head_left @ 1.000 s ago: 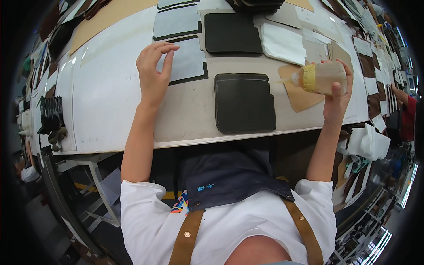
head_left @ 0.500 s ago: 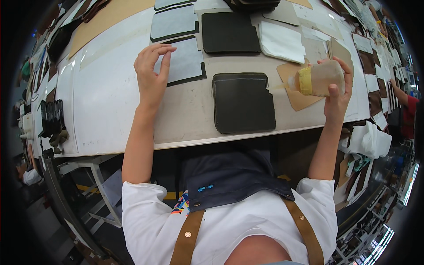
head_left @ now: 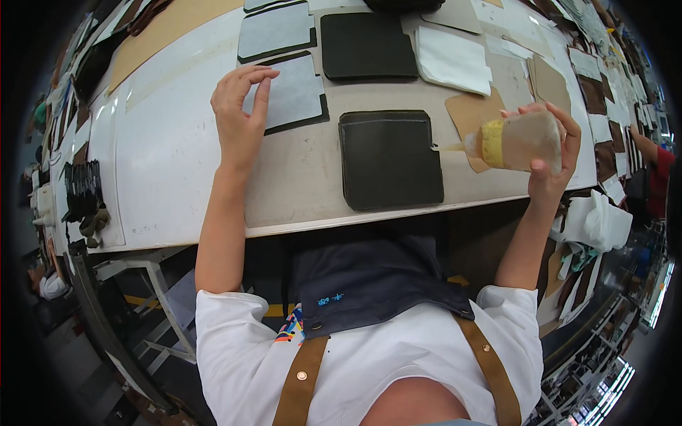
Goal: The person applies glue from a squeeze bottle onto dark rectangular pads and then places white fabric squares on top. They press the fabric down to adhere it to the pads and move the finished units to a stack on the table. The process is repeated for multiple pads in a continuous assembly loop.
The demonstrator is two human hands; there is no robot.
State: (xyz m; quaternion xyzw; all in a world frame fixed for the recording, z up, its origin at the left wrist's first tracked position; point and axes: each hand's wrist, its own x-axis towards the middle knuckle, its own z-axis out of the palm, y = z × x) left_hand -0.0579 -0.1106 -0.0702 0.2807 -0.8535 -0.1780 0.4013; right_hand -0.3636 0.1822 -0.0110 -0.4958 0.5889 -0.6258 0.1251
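Observation:
My right hand [head_left: 555, 153] is wrapped around a translucent squeeze bottle [head_left: 526, 142] with a yellow band around its shoulder. The bottle lies nearly level, and its thin nozzle points left, its tip at the notched right edge of a black panel [head_left: 391, 163]. That panel looks like a stack of pieces lying near the table's front edge. My left hand [head_left: 238, 106] hovers with curled fingers, thumb apart from the index finger and nothing visible between them. Below it is a black piece topped with a light grey sheet [head_left: 295, 92], partly hidden by the hand.
Farther back lie another black panel [head_left: 368, 46], a stack of white sheets [head_left: 451, 60] and more grey-topped pieces [head_left: 275, 32]. A tan card [head_left: 472, 113] rests beneath the bottle. Dark strips [head_left: 84, 188] hang at the table's left edge. At far right, a person in red [head_left: 662, 174] reaches in.
The bottle has moved slightly down and right in my right hand, its nozzle tip now lower at the panel's notch. My left hand has shifted a little left and up, still curled.

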